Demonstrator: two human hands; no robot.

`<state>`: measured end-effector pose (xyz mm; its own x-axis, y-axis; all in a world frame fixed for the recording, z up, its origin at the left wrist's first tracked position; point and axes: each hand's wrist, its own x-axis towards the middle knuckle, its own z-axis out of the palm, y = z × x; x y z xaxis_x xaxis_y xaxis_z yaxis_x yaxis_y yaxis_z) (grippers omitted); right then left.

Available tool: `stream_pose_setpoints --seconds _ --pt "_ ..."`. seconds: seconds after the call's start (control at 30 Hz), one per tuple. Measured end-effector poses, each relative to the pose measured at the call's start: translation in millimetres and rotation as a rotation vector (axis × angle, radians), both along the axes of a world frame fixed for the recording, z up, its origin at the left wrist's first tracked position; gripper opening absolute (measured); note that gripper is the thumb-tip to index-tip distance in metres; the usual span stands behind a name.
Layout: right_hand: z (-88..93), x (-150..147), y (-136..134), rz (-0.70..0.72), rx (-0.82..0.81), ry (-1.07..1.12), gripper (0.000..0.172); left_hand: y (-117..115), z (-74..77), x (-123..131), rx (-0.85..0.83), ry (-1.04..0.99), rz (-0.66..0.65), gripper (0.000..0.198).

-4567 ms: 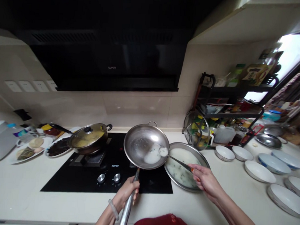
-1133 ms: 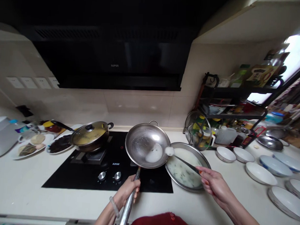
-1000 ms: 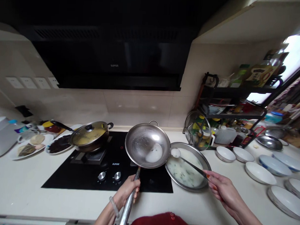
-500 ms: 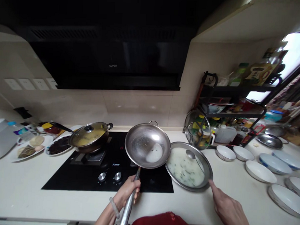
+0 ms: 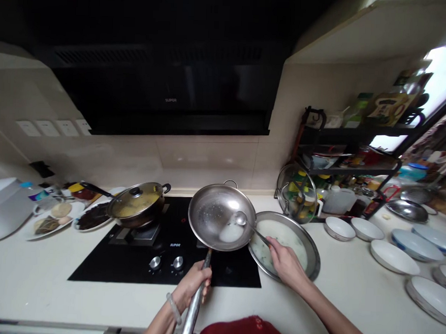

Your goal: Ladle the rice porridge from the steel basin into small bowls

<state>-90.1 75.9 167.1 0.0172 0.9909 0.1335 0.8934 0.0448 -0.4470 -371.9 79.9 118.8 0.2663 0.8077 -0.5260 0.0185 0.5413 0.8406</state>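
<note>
My left hand (image 5: 195,283) is wrapped round the long handle of a metal wok (image 5: 209,210), which is held over the right side of the stove. A little white liquid (image 5: 232,231) pools in the wok's lower right. In my right hand (image 5: 286,261) is a metal ladle (image 5: 241,218), its bowl over the wok just above that pool. Beneath my right hand stands a wide metal basin (image 5: 317,262) of whitish soup with green bits, close against the wok's right rim.
A lidded pan (image 5: 136,205) sits on the left burner of the black stove (image 5: 130,266). Plates of food (image 5: 95,215) stand further left. Several white bowls (image 5: 394,257) spread over the counter at right, before a condiment rack (image 5: 348,170) with a glass lid (image 5: 296,192) leaning by it.
My right hand has moved left from beside the basin and taken hold of the ladle, lifting it out of the soup to over the wok. My left hand keeps its grip.
</note>
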Motion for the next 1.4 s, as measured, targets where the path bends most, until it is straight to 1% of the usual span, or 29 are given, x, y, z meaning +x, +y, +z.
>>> stream_pose_setpoints --seconds 0.1,0.13,0.17,0.2,0.3,0.33,0.37,0.47,0.6,0.77,0.93,1.13,1.27,1.4 --pt "2.7 -11 14 -0.007 -0.124 -0.164 0.046 1 -1.6 0 0.006 0.011 -0.004 0.015" --pt "3.1 -13 18 -0.007 -0.154 -0.183 0.046 1 -2.0 0 0.005 0.016 -0.002 0.014" --pt "2.9 -14 20 -0.011 -0.173 -0.158 0.045 1 -2.4 0 0.001 0.022 -0.001 0.013" --pt "2.1 -15 22 -0.027 -0.182 -0.056 0.043 1 -2.8 0 -0.003 0.027 0.001 0.012" --pt "-2.3 -18 26 -0.127 -0.201 0.459 0.032 0 -3.7 0 -0.009 0.028 0.004 0.011" --pt "-3.8 -18 26 -0.163 -0.215 0.601 0.027 0 -3.9 0 -0.011 0.027 0.005 0.012" --pt "-4.9 -18 26 -0.194 -0.237 0.697 0.024 0 -3.9 0 -0.014 0.025 0.005 0.012" --pt "-3.8 -18 24 -0.267 -0.319 0.818 0.020 0 -3.4 0 -0.014 0.018 0.008 0.013" --pt "6.4 -17 16 -0.322 -0.389 0.959 0.027 0 -2.4 -1 -0.011 0.012 0.006 0.015" --pt "20.2 -15 2 -0.360 -0.410 1.093 0.032 0 -1.5 -1 -0.008 0.020 0.000 0.016" --pt "29.7 -1 -11 -0.391 -0.404 1.179 0.043 -1 1.4 0 -0.010 0.013 0.001 0.019" --pt "35.5 27 -32 -0.420 -0.352 1.217 0.062 0 1.8 -1 -0.017 0.007 0.003 0.020" --pt "33.6 47 -47 -0.467 -0.311 1.196 0.071 -1 1.2 -1 -0.013 0.000 0.006 0.020" --pt "23.0 63 -59 -0.535 -0.282 1.113 0.071 -1 2.7 -1 -0.021 -0.001 0.007 0.020"
